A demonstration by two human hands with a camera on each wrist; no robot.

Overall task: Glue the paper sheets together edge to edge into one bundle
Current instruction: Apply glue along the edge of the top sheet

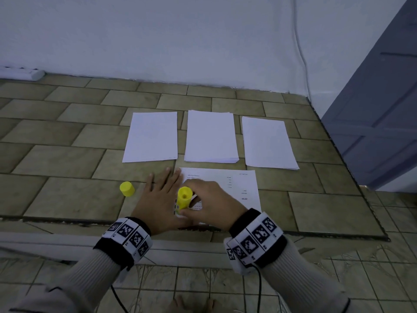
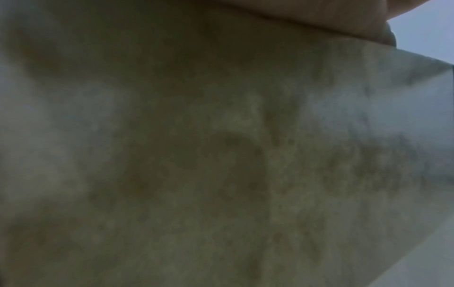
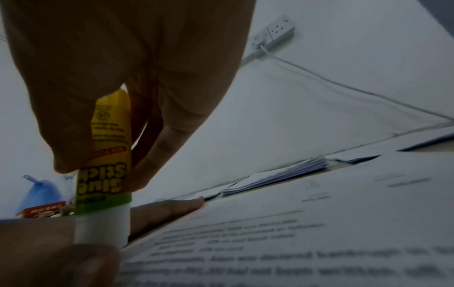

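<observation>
**Head view: glue stick upside down on the printed sheet**

Head camera, from the left: a white power strip [image 1: 21, 73] lies along the foot of the wall [image 1: 180, 30], well apart from everything else. Nearer me, the yellow cap [image 1: 127, 189] sits on the tiled floor [image 1: 56, 154], off the tube and just beside my left hand [image 1: 158, 197]. That hand lies flat, fingers straight and spread, its fingertips reaching the left edge of the printed sheet [image 1: 237, 184] to pin it down. The left wrist camera gives only a dark, blurred surface, so it adds nothing about the fingers.

Right beside it, my right hand [image 1: 209, 199] is wrapped around the glue stick [image 1: 184, 197], thumb on one side and fingers on the other. The tube is the only container here; it stands inverted, yellow base up, white open end down at the sheet's left edge. In the right wrist view the label on the glue stick [image 3: 105, 155] reads upside down, and the white end sits between my own thumb and the left hand's finger. Whether any glue has come out, I cannot tell.

Beyond the hands, three lots of paper lie in a row, apart from each other: a left sheet [image 1: 151, 136], a thicker middle stack [image 1: 211, 136], and a right stack [image 1: 268, 143]. A white cable [image 1: 301, 55] runs down the wall above them. At the far right stands a grey-blue door [image 1: 379, 109].
</observation>
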